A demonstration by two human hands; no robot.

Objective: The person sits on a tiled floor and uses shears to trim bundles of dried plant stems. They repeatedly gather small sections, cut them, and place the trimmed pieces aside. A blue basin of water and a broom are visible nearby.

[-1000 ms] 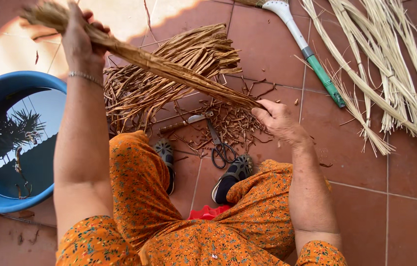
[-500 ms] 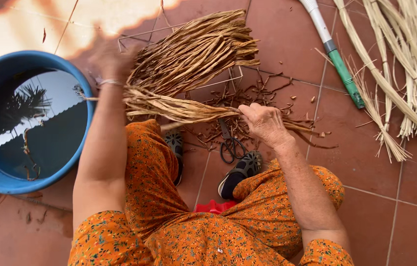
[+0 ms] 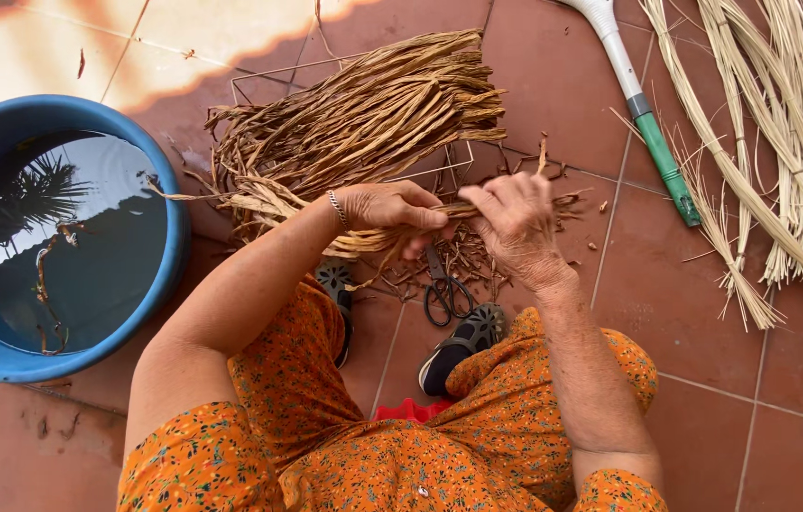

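nearest to me i see my lap in orange flowered cloth [image 3: 392, 455], knees spread, with dark sandals [image 3: 463, 343] on the red tiled floor [image 3: 733, 436] between them. just past the sandals a pair of scissors [image 3: 447, 289] lies flat on the tiles among short brown clippings [image 3: 477, 256].

above that my two hands meet. my left hand [image 3: 392, 210], with a thin bracelet at the wrist, is closed tight around a bunch of dried brown leaf strips [image 3: 278, 204], whose loose ends trail off toward the left. my right hand [image 3: 515, 223] is just beside it, fingers curled and pinching the same bunch at its near end; the two hands almost touch.

to my left a blue tub [image 3: 169, 275] of water sits on the floor, a few strips floating in it. beyond the hands a bigger bundle of the same brown strips [image 3: 382, 114] rests on a wire rack. far right, pale straw stalks [image 3: 781, 161] lie beside a green and white handle [image 3: 648, 123].
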